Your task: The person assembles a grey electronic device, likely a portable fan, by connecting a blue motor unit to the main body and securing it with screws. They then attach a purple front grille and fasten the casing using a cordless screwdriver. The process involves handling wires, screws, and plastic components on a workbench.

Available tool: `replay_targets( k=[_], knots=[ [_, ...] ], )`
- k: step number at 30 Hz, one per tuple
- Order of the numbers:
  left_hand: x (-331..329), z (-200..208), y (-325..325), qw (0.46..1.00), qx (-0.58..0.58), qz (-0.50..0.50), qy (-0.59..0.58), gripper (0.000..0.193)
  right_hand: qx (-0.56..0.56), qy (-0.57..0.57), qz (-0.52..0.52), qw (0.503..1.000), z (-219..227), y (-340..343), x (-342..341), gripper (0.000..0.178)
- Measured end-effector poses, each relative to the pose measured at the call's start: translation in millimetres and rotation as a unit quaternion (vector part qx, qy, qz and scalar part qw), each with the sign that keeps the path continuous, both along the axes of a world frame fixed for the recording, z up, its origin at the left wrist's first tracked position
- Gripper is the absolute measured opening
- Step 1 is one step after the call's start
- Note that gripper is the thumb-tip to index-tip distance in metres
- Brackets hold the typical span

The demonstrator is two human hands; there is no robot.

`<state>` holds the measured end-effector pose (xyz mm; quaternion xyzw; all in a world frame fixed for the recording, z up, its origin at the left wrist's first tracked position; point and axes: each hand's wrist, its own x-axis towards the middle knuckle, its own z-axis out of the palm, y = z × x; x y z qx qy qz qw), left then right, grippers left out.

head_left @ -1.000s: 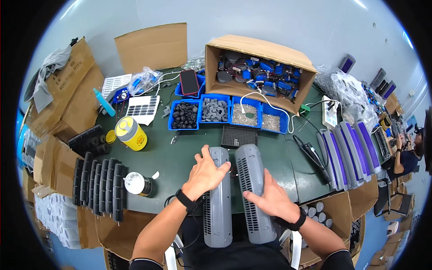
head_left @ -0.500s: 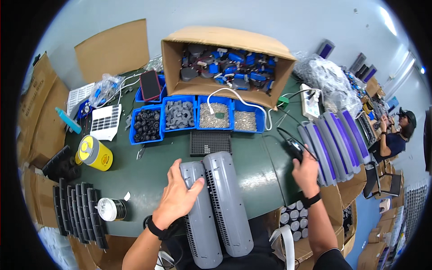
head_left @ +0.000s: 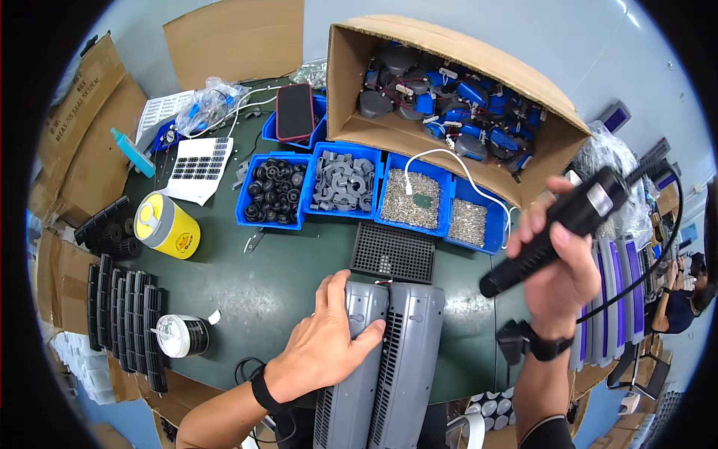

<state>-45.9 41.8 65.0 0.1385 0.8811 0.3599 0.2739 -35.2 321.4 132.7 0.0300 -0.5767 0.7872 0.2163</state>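
Two long grey plastic housings with slotted vents lie side by side at the table's near edge, the left housing [head_left: 350, 396] touching the right housing [head_left: 413, 352]. My left hand [head_left: 318, 355] grips the upper part of the left one, fingers along its outer side and thumb across its top. Raised above the table at the right, my right hand [head_left: 561, 280] is wrapped round a black corded electric screwdriver [head_left: 591, 209]. The tool tilts, its cable leaving the upper right end. Just beyond the housings sits a black perforated screw tray [head_left: 393, 254] with a few small pieces in it.
Blue bins hold black wheels [head_left: 274, 191], grey clips [head_left: 342, 182] and screws [head_left: 468, 222]. Behind them an open carton [head_left: 348, 82] contains motor parts. A yellow jug [head_left: 166, 226], white-lidded cup [head_left: 179, 336] and black strips [head_left: 127, 322] are left; purple-grey housings [head_left: 609, 299] right.
My right hand has lifted the electric screwdriver from beside the purple-grey housings, up and toward me. My left hand stays on the left housing. The view has shifted.
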Motion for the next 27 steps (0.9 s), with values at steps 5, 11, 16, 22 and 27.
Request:
replay_targets(
  k=[5, 11, 16, 22, 27],
  knots=[
    [-3.7, 3.0, 7.8, 1.000, -0.017, -0.003, -0.014, 0.095, 0.007, -0.015, 0.055, 0.998, -23.9, -27.6, -54.8, 0.026],
    [-2.7, -0.7, 9.1, 1.000, -0.011, 0.004, 0.004, 0.093, 0.047, -0.007, 0.111, 0.993, -43.3, -36.9, -68.2, 0.036],
    [-2.8, 0.6, 10.3, 1.000, -0.009, 0.003, 0.012, 0.091, 0.035, 0.009, 0.137, 0.990, -49.7, -49.9, -74.6, 0.033],
    [-1.7, -2.9, 10.3, 0.999, -0.002, 0.007, 0.033, 0.088, 0.055, -0.007, 0.147, 0.988, -58.5, -53.5, -82.1, 0.033],
    [-1.7, -2.1, 10.7, 1.000, 0.000, 0.013, 0.023, 0.089, 0.057, -0.003, 0.142, 0.988, -61.0, -54.8, -84.6, 0.034]
  ],
)
